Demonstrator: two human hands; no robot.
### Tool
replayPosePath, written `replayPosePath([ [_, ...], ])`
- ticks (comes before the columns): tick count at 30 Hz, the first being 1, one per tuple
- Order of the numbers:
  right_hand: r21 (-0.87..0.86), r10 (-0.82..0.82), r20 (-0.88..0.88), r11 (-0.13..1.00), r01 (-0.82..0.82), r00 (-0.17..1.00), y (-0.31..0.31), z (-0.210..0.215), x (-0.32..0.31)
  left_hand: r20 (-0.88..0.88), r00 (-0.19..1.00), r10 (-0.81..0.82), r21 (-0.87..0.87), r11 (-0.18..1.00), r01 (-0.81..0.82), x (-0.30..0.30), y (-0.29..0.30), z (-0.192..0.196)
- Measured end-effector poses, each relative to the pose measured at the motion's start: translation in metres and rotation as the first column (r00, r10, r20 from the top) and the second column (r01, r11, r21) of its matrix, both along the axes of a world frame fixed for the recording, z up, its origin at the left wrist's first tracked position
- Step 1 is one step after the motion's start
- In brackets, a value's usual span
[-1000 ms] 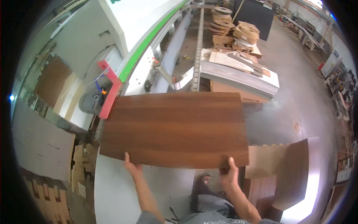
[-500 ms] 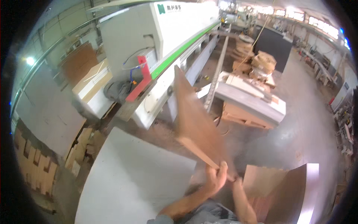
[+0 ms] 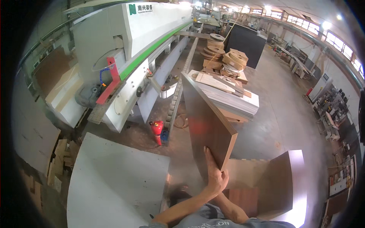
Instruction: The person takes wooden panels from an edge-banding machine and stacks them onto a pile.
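Note:
A brown board (image 3: 205, 123) with a pale brown edge stands steeply tilted before me, its far end pointing toward the long machine. My left hand (image 3: 216, 178) grips its near lower corner, fingers laid along the broad face and the rest wrapped at the edge. My right forearm (image 3: 230, 209) comes in from the lower right and passes behind the left wrist, so my right hand and its fingers are hidden there. Beneath and to the right of the board is a stack of brown panels (image 3: 243, 199) beside a white-edged upright panel (image 3: 298, 182).
A large white panel surface (image 3: 118, 186) lies at my left. Ahead stands a long white machine (image 3: 152, 30) with a green stripe and a red bracket (image 3: 112, 81). A red fire extinguisher (image 3: 156, 131) stands on the floor. Stacked white panels (image 3: 228, 97) and edging rolls (image 3: 234, 60) sit beyond.
The board has swung from leaning flat to standing more upright, its near end rising and moving right. My left hand has stayed at its near edge; the right hand has gone behind it.

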State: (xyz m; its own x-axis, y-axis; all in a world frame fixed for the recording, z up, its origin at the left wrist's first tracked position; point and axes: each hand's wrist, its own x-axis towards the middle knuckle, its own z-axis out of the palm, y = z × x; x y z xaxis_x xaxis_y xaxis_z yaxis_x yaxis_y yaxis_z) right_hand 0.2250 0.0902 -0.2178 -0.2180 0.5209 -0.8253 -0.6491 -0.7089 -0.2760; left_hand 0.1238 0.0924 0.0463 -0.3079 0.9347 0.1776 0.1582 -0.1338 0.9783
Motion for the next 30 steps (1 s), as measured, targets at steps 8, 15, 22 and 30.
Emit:
replayPosePath([
  [8, 0.013, -0.238, -0.179, 0.970, 0.244, 0.955, -0.007, -0.074, 0.024, -0.077, 0.996, -0.042, 0.070, 0.996, 0.047, -0.009, 0.009, 0.035],
  [15, 0.107, -0.644, 0.408, 0.738, 0.667, 0.647, -0.030, -0.005, 0.053, 0.266, 0.937, 0.227, -0.222, 0.960, -0.170, -0.045, 0.055, 0.061],
  [22, 0.149, -0.882, 0.471, 0.074, 0.986, -0.005, -0.115, 0.038, 0.118, 0.610, 0.790, -0.053, -0.491, 0.758, 0.430, -0.016, 0.088, -0.032],
  [30, 0.238, -0.769, 0.537, -0.257, 0.937, -0.347, -0.271, -0.016, 0.199, 0.708, 0.706, -0.003, -0.664, 0.336, 0.668, 0.143, 0.031, -0.149],
])
